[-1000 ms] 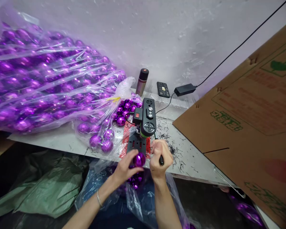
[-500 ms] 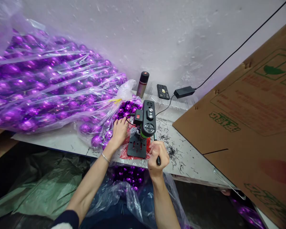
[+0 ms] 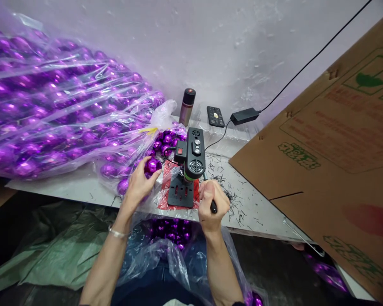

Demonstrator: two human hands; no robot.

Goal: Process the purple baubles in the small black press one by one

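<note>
Between thumb and fingers, my left hand (image 3: pixel 139 183) grips a shiny purple ball (image 3: pixel 152 165), just left of a small black bench machine (image 3: pixel 195 155). My right hand (image 3: pixel 213 202) is a fist around the black-ended lever handle (image 3: pixel 213 207) at the machine's right side. The machine has a red switch, round vents and a slotted base plate (image 3: pixel 180 196) lying over red plastic (image 3: pixel 164 196). Behind my left hand, loose purple balls (image 3: pixel 167 139) are heaped by the machine. Below the table edge, more purple balls (image 3: pixel 172 231) lie in a clear bag at my lap.
A big clear bag (image 3: pixel 67 110) full of purple balls fills the left. Along the wall stand a spray can (image 3: pixel 187 107), a phone (image 3: pixel 215 116) and a power adapter (image 3: pixel 244 115). Dark clippings (image 3: pixel 239 208) litter the table. A large cardboard box (image 3: pixel 325 161) blocks the right.
My left hand has drawn back left from the heap beside the machine and now holds a purple ball. My right fist stays on the lever handle. The view has shifted slightly.
</note>
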